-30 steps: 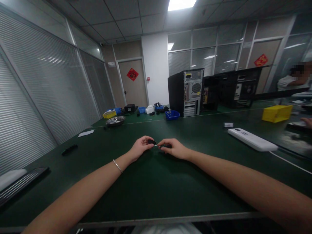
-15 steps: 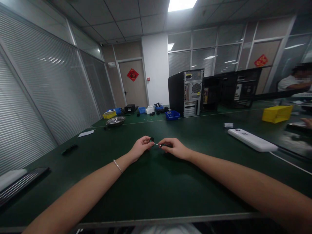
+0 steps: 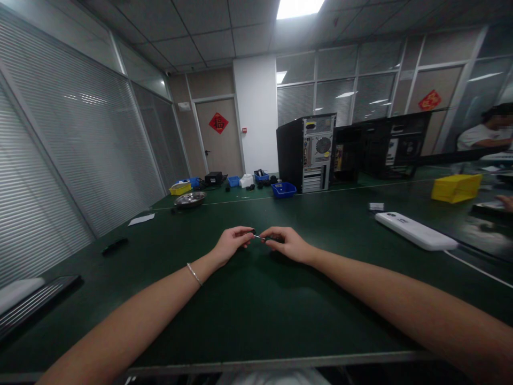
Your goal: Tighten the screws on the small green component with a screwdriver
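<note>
Over the green table, my left hand pinches a small black part between thumb and fingers. Most of that part is hidden by the fingertips, so its kind does not show. My right hand is closed around the dark handle of a thin screwdriver. The screwdriver's bright metal shaft points left and reaches the black part at my left fingertips; whether it touches a screw is too small to tell. A narrow gap separates the two hands.
A white power strip with a cable and a yellow bin are on the right. Behind stand a computer tower, a blue tray and a metal bowl. A dark tool lies left. Another person sits far right.
My left fingers have turned the small black part, so less of it shows now. The right hand and the screwdriver stay in nearly the same place.
</note>
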Action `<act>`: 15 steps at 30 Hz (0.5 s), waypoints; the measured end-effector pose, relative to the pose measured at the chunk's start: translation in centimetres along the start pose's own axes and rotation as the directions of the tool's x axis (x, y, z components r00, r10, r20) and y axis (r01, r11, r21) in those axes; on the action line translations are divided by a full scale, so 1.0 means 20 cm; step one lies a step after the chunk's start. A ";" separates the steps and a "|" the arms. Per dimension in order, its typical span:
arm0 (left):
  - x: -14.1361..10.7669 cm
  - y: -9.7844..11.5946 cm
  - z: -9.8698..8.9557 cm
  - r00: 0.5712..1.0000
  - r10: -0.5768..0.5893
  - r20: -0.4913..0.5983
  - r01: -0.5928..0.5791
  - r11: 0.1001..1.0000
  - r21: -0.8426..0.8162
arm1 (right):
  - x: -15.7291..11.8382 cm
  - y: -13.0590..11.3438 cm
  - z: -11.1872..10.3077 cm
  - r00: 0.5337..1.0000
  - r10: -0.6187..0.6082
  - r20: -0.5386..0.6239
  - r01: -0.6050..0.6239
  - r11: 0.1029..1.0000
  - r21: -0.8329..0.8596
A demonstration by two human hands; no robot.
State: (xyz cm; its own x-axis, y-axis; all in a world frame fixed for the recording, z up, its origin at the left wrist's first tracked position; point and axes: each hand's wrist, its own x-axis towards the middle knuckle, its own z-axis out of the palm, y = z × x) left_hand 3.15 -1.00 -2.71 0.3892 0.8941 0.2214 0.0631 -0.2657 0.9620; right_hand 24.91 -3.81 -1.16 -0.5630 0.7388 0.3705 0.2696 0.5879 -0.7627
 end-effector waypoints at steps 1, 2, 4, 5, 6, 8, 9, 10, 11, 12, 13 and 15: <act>0.00 0.00 0.00 1.000 0.001 0.005 -0.001 1.000 0.006 | 0.00 0.00 0.00 1.000 0.002 0.001 -0.002 1.000 0.006; 0.00 0.00 0.00 1.000 0.002 0.008 -0.002 1.000 0.009 | 0.00 0.00 0.00 1.000 0.001 0.000 -0.001 1.000 0.011; 0.00 0.00 0.00 1.000 0.003 0.005 -0.003 1.000 0.008 | 0.00 0.01 0.00 1.000 -0.005 -0.008 0.005 1.000 0.016; 0.00 0.00 0.00 1.000 0.004 0.004 -0.004 1.000 0.006 | 0.00 0.01 0.00 1.000 -0.006 -0.011 0.006 1.000 0.018; 0.00 0.00 0.00 1.000 0.003 0.006 -0.004 1.000 0.003 | 0.00 0.02 0.00 1.000 -0.006 -0.013 0.006 1.000 0.018; 0.00 0.00 0.00 1.000 -0.004 0.020 0.004 1.000 -0.003 | 0.01 0.02 0.01 1.000 -0.003 -0.020 0.003 1.000 0.010; 0.00 0.00 0.00 1.000 -0.010 0.030 0.011 1.000 -0.006 | 0.01 0.03 0.01 1.000 0.001 -0.024 -0.001 1.000 0.004; 0.00 -0.01 0.00 0.999 -0.016 0.036 0.016 1.000 -0.010 | 0.01 0.03 0.00 1.000 0.003 -0.029 -0.003 1.000 -0.005; 0.00 -0.01 0.00 0.999 -0.020 0.040 0.020 1.000 -0.016 | 0.01 0.03 0.00 0.999 0.004 -0.034 -0.005 1.000 -0.019; 0.00 -0.01 -0.01 0.999 -0.020 0.041 0.021 0.999 -0.023 | 0.01 0.03 0.00 0.999 0.005 -0.039 -0.006 0.999 -0.037; 0.00 -0.01 -0.01 0.999 -0.020 0.043 0.021 0.999 -0.029 | 0.01 0.03 0.00 0.999 0.004 -0.043 -0.007 0.998 -0.056; 0.01 -0.02 -0.01 0.999 -0.016 0.040 0.017 0.999 -0.034 | 0.01 0.03 0.00 0.999 0.003 -0.050 -0.007 0.996 -0.094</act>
State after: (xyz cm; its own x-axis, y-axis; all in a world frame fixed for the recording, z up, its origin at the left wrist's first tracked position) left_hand 2.94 -0.73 -2.94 0.4246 0.8831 0.1998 0.0388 -0.2382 0.9704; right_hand 24.92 -3.30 -1.54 -0.5224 0.7560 0.3945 0.3457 0.6107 -0.7124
